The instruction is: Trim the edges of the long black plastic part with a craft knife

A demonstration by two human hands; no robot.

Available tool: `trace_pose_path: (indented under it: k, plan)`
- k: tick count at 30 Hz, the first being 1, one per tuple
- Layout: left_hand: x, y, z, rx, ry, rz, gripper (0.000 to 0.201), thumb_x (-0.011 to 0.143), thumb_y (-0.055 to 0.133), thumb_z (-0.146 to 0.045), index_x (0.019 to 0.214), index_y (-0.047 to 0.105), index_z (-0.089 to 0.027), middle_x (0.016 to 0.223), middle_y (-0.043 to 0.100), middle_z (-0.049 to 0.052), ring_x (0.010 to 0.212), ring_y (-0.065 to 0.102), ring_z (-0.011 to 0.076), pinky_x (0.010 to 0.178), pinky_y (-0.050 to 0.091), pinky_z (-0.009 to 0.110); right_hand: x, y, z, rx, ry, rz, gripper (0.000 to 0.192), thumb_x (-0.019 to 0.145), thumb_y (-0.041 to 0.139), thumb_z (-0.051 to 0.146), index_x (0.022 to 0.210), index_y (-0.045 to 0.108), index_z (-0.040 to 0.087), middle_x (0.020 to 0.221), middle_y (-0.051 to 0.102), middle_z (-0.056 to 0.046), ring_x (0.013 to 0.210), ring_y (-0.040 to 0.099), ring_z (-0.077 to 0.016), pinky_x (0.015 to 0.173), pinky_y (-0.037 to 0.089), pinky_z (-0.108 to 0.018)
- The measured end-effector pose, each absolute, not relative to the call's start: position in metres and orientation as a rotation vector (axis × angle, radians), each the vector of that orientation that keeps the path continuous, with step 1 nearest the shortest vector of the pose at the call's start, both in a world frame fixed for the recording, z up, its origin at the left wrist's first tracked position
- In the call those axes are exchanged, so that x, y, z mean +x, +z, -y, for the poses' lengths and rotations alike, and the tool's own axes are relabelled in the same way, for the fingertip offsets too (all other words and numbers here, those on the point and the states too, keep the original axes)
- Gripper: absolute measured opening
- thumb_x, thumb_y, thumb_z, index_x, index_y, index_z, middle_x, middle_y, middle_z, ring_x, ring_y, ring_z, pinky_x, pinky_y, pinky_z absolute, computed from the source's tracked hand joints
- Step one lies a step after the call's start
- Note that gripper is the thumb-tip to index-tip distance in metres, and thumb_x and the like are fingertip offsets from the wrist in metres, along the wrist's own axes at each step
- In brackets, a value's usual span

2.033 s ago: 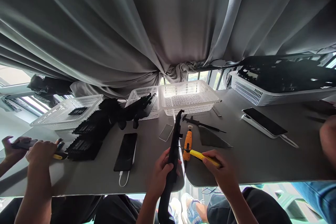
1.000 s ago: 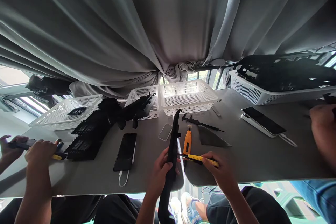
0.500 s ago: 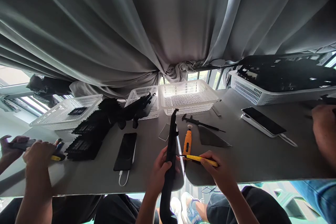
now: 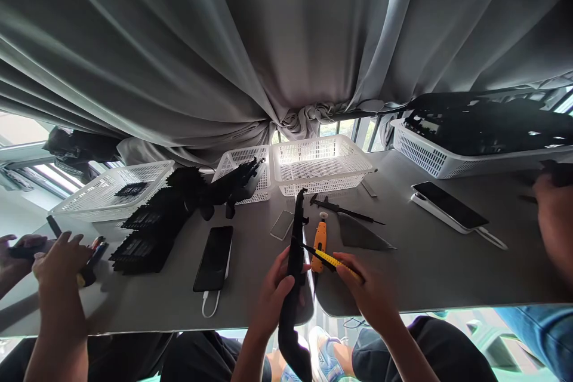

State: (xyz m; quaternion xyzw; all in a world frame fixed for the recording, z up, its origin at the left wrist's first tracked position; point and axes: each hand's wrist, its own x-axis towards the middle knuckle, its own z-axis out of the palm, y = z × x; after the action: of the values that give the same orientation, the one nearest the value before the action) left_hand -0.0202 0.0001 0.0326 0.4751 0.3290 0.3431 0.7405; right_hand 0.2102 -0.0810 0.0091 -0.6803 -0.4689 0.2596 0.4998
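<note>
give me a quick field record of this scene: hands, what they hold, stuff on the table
left hand: grips long black part, held upright over the table edge
right hand: holds yellow knife, tip at the black part
table: orange tool, phone on a cable, second phone, white baskets, stacked black parts
others: a co-worker's hands at far left, another hand at far right
backdrop: grey curtain

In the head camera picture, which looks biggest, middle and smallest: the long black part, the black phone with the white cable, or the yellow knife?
1. long black part, held in the left hand
2. black phone
3. yellow knife, in the right hand, though partly hidden

The part is nearest the camera, which makes it look bigger.
</note>
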Motion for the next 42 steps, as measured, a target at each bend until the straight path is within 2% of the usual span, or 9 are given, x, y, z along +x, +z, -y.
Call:
trace_pose_path:
  k: [2, 5, 11, 15, 19, 24, 28, 32, 42]
  plan:
    - [-0.02, 0.035, 0.003, 1.064, 0.751, -0.725, 0.081, 0.092, 0.079, -0.051, 0.164, 0.05, -0.025, 0.134, 0.074, 0.019, 0.061, 0.066, 0.0146, 0.057, 0.052, 0.029, 0.207, 0.011, 0.082, -1.665, 0.651, 1.214, 0.059, 0.097, 0.061, 0.073, 0.127, 0.081, 0.027, 0.11, 0.085, -0.009, 0.09, 0.08, -0.0297, 0.073, 0.063, -0.038]
    - [-0.021, 0.034, 0.004, 1.076, 0.758, -0.73, 0.083, 0.091, 0.08, -0.05, 0.164, 0.049, -0.025, 0.132, 0.075, 0.019, 0.061, 0.064, 0.0141, 0.056, 0.051, 0.029, 0.204, 0.012, 0.084, -1.637, 0.652, 1.279, 0.056, 0.101, 0.057, 0.069, 0.132, 0.079, 0.029, 0.119, 0.084, -0.009, 0.098, 0.081, -0.03, 0.081, 0.064, -0.039]
    - [-0.027, 0.028, 0.008, 1.11, 0.867, -0.714, 0.084, 0.086, 0.081, -0.054, 0.158, 0.053, -0.022, 0.113, 0.08, 0.014, 0.064, 0.06, 0.016, 0.054, 0.045, 0.026, 0.205, 0.009, 0.088, -1.573, 0.654, 1.267, 0.052, 0.109, 0.048, 0.061, 0.129, 0.079, 0.026, 0.104, 0.085, -0.008, 0.084, 0.08, -0.0248, 0.071, 0.061, -0.031]
    - [-0.026, 0.029, 0.013, 1.177, 0.954, -0.704, 0.085, 0.085, 0.081, -0.056, 0.157, 0.053, -0.021, 0.102, 0.08, 0.011, 0.073, 0.063, 0.0188, 0.063, 0.049, 0.027, 0.206, 0.011, 0.089, -1.527, 0.655, 1.291, 0.051, 0.107, 0.053, 0.063, 0.125, 0.08, 0.023, 0.112, 0.085, -0.01, 0.092, 0.08, -0.0263, 0.077, 0.062, -0.032]
    - [-0.027, 0.027, 0.016, 1.215, 0.971, -0.696, 0.095, 0.085, 0.079, -0.06, 0.164, 0.046, -0.021, 0.099, 0.081, 0.01, 0.068, 0.062, 0.0182, 0.06, 0.049, 0.027, 0.209, 0.011, 0.091, -1.514, 0.663, 1.261, 0.051, 0.107, 0.052, 0.062, 0.122, 0.08, 0.023, 0.11, 0.084, -0.011, 0.089, 0.079, -0.0255, 0.08, 0.063, -0.034]
    - [-0.024, 0.019, 0.017, 1.216, 1.016, -0.779, 0.091, 0.092, 0.079, -0.056, 0.168, 0.043, -0.022, 0.121, 0.08, 0.016, 0.082, 0.071, 0.022, 0.069, 0.056, 0.029, 0.21, 0.012, 0.093, -1.569, 0.76, 1.291, 0.048, 0.1, 0.064, 0.063, 0.126, 0.079, 0.026, 0.123, 0.083, -0.011, 0.103, 0.08, -0.0301, 0.077, 0.066, -0.036]
    - [-0.016, 0.016, 0.016, 1.132, 0.979, -0.835, 0.089, 0.092, 0.084, -0.048, 0.168, 0.041, -0.028, 0.145, 0.071, 0.019, 0.091, 0.075, 0.0219, 0.074, 0.062, 0.03, 0.206, 0.02, 0.092, -1.583, 0.742, 1.338, 0.043, 0.099, 0.066, 0.058, 0.123, 0.08, 0.025, 0.121, 0.083, -0.011, 0.104, 0.081, -0.0302, 0.084, 0.068, -0.039]
    - [-0.011, 0.014, 0.013, 1.081, 0.905, -0.819, 0.092, 0.092, 0.086, -0.045, 0.169, 0.038, -0.03, 0.147, 0.068, 0.018, 0.087, 0.074, 0.0196, 0.074, 0.063, 0.029, 0.203, 0.022, 0.09, -1.573, 0.667, 1.393, 0.041, 0.101, 0.064, 0.056, 0.123, 0.081, 0.026, 0.115, 0.085, -0.008, 0.101, 0.082, -0.0284, 0.09, 0.068, -0.04]
    - [-0.013, 0.012, 0.012, 1.033, 0.913, -0.817, 0.097, 0.089, 0.09, -0.044, 0.169, 0.037, -0.032, 0.151, 0.065, 0.019, 0.085, 0.075, 0.0185, 0.072, 0.064, 0.03, 0.201, 0.012, 0.088, -1.576, 0.603, 1.483, 0.042, 0.105, 0.061, 0.055, 0.13, 0.079, 0.026, 0.124, 0.084, -0.009, 0.11, 0.082, -0.0294, 0.096, 0.068, -0.043]
